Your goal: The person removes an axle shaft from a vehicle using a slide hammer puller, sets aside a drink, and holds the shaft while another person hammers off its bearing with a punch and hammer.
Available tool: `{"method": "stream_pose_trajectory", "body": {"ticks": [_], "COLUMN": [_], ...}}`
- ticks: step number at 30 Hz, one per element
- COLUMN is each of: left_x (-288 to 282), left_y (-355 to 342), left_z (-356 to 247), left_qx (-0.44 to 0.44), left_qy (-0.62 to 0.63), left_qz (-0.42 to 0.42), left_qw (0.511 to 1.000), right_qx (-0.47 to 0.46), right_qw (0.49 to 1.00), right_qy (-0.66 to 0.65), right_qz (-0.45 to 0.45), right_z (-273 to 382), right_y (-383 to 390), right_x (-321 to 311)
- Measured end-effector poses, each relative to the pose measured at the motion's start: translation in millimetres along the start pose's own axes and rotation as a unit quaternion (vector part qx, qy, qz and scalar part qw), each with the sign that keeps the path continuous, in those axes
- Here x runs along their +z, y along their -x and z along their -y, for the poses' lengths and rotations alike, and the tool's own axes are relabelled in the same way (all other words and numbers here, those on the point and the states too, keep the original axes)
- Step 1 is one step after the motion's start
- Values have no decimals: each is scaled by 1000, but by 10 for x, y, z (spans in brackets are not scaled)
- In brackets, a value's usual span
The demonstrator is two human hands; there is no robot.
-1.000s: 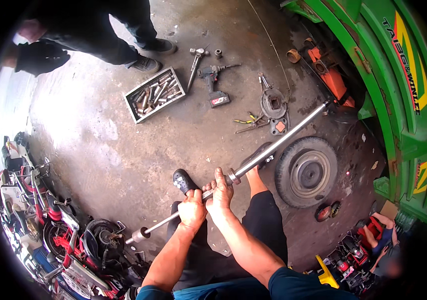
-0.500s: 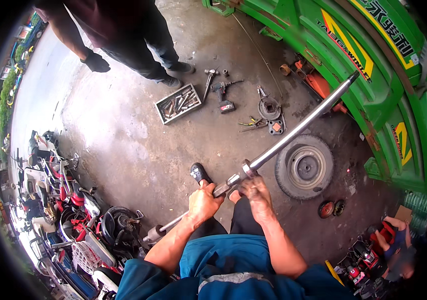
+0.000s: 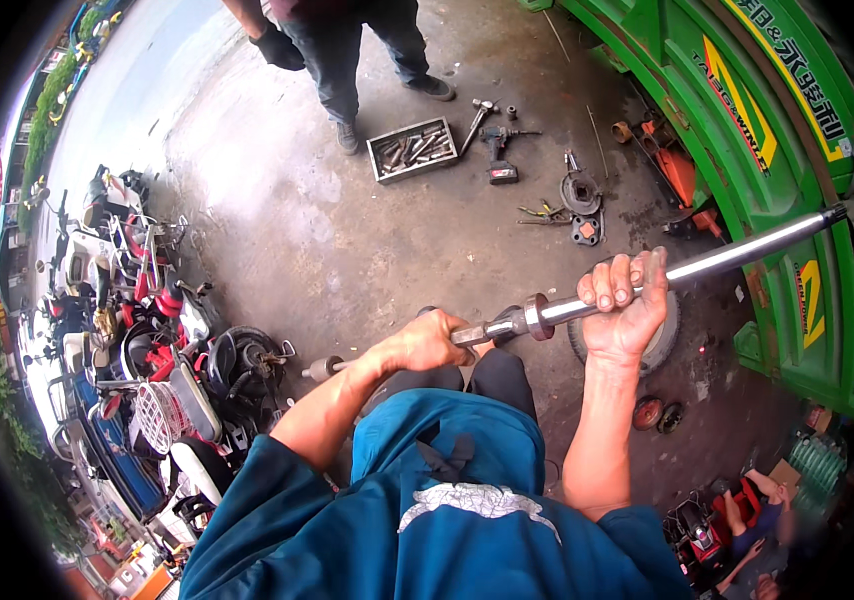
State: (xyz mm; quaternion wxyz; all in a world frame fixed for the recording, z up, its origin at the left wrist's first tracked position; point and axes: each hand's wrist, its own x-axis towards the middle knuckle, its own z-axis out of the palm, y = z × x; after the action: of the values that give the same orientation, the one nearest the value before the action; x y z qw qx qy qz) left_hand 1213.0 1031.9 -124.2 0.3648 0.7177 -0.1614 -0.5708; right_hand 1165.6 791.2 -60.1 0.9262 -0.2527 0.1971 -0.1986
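Observation:
A long steel shaft [image 3: 737,252] lies across my body, rising from lower left to upper right, its thin threaded-looking tip in front of the green truck-like panels. My left hand [image 3: 422,342] is wrapped round its darker left part. On the shiny bar, just right of a thick collar ring [image 3: 539,316], my right hand [image 3: 622,305] grips with its fingers curled over. Left of my left hand a small cylindrical end piece [image 3: 323,368] shows. My palms hide short lengths of the bar.
Facing me stands a person [image 3: 332,60] in dark trousers and dark gloves. On the concrete are a tray of metal pieces [image 3: 377,160], a hammer [image 3: 477,125], a cordless drill [image 3: 500,150] and a wheel [image 3: 669,340]. Green panels [image 3: 647,65] rise at right; scooters [image 3: 162,320] crowd the left.
My right hand has moved from below the collar to the shiny bar right of it and closed there. The shaft lies flatter and nearer my body. The view has shifted left.

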Motion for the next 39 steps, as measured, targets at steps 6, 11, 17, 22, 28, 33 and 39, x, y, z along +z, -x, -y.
{"method": "stream_pose_trajectory", "body": {"ticks": [6, 11, 17, 22, 28, 33, 39], "left_x": [371, 92, -309, 290, -526, 353, -321], "left_y": [256, 143, 583, 594, 614, 671, 648], "left_z": [-51, -15, -245, -257, -432, -526, -766], "left_qx": [218, 132, 197, 246, 244, 374, 314], "left_qy": [-139, -144, 14, -63, -7, -8, -9], "left_qz": [-459, -300, 33, -467, 148, -509, 100], "left_qw": [850, 934, 980, 847, 958, 776, 944], "right_qx": [-36, -99, -104, -148, -141, -228, -241], "right_qw": [998, 989, 974, 979, 961, 956, 937], "right_qy": [35, 106, 112, 139, 150, 182, 208], "right_qz": [-34, -28, 167, -11, 185, -7, 147], "right_z": [-128, -258, -95, -172, -83, -75, 112], "right_y": [244, 428, 693, 802, 952, 1056, 1300], "right_x": [633, 937, 1396, 1658, 1685, 1897, 1871]}}
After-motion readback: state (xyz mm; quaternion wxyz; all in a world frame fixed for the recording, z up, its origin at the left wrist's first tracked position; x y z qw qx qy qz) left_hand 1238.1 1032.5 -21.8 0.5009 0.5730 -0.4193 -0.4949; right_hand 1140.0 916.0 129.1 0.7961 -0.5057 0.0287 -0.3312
